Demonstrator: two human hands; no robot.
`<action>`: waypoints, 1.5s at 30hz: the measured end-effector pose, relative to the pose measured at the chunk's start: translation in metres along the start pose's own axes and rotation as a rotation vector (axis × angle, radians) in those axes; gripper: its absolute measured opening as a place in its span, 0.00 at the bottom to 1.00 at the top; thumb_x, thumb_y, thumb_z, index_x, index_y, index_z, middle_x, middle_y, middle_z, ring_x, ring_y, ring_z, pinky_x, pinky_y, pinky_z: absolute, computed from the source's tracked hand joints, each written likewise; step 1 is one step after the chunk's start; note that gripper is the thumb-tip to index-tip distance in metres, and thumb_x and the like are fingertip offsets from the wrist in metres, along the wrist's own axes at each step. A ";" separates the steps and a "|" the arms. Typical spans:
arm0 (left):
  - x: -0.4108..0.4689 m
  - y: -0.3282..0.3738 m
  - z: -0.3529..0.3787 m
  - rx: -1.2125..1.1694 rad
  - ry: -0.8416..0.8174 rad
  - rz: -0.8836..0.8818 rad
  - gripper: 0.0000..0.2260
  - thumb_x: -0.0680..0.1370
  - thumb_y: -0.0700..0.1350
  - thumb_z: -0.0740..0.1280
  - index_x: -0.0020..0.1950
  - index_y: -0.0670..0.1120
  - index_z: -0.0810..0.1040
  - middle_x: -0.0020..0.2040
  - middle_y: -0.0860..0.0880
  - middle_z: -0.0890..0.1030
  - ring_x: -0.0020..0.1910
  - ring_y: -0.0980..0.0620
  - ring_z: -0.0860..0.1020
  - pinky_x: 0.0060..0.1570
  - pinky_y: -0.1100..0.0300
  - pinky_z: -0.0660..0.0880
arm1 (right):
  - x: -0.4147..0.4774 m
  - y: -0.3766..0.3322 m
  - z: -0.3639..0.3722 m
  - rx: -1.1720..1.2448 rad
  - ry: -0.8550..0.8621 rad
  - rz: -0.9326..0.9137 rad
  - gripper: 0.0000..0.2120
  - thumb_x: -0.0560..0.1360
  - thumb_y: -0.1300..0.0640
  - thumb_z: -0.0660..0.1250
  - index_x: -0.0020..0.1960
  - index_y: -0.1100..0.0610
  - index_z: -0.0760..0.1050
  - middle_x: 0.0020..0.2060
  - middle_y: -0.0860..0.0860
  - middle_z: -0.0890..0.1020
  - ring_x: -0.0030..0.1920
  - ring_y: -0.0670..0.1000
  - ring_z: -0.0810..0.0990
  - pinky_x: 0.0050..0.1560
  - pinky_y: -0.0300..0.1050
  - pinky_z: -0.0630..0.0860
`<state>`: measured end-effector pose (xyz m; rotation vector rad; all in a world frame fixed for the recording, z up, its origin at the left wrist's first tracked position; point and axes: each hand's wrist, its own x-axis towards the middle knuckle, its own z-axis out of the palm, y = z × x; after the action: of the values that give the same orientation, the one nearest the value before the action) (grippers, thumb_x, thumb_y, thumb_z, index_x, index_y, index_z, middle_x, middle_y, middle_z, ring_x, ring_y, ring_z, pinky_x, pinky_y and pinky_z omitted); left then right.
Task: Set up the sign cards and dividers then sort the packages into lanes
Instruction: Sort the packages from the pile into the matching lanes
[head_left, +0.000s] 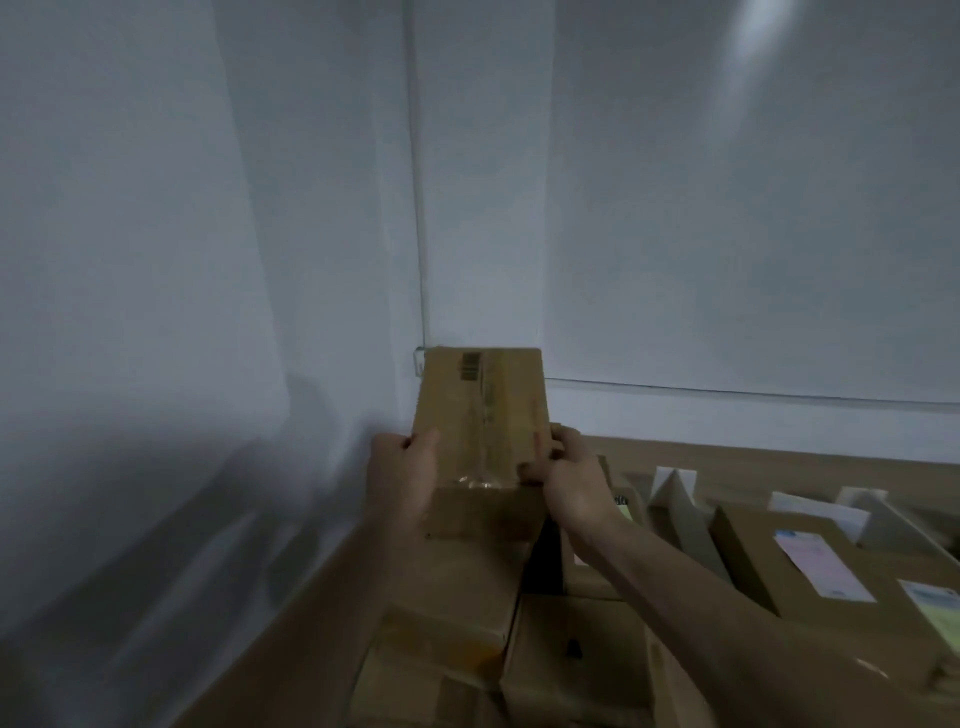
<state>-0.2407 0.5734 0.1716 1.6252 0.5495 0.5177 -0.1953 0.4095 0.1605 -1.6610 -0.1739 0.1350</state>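
Note:
I hold a brown cardboard package (483, 410) up in front of the wall corner, its taped face with a small barcode label turned toward me. My left hand (402, 478) grips its left lower edge and my right hand (569, 475) grips its right lower edge. Beneath it, more brown packages (457, 587) are stacked in the leftmost lane. To the right stand white dividers (675, 499) and a white folded sign card (815, 512) at the back. A package with a pale label (810, 566) lies in a lane further right.
A wooden table edge (753, 457) runs along the white wall behind the lanes. The wall corner (418, 234) rises just behind the held package. More boxes (571, 660) fill the near part of the table. The picture is dim and blurred.

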 end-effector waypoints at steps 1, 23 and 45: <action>0.002 -0.002 0.000 -0.040 -0.006 0.018 0.22 0.70 0.58 0.64 0.48 0.40 0.79 0.35 0.46 0.78 0.38 0.44 0.80 0.36 0.52 0.74 | -0.003 -0.003 -0.003 0.013 -0.007 -0.043 0.21 0.77 0.69 0.66 0.61 0.48 0.69 0.55 0.49 0.79 0.56 0.54 0.79 0.55 0.56 0.82; -0.015 -0.041 0.023 -0.641 -0.242 -0.131 0.25 0.83 0.63 0.52 0.52 0.50 0.84 0.53 0.43 0.86 0.55 0.42 0.82 0.62 0.38 0.75 | 0.004 0.046 -0.050 0.236 0.114 -0.151 0.20 0.84 0.56 0.57 0.40 0.63 0.79 0.36 0.55 0.83 0.39 0.51 0.82 0.48 0.49 0.79; -0.015 -0.074 0.020 -0.350 -0.336 -0.171 0.22 0.84 0.52 0.53 0.39 0.44 0.78 0.36 0.42 0.82 0.37 0.43 0.82 0.44 0.49 0.77 | 0.022 0.087 -0.055 0.210 0.050 0.092 0.16 0.82 0.50 0.58 0.51 0.61 0.77 0.48 0.58 0.83 0.49 0.58 0.82 0.52 0.58 0.79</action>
<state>-0.2444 0.5561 0.0950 1.2810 0.3204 0.1928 -0.1606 0.3520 0.0801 -1.4617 -0.0441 0.1753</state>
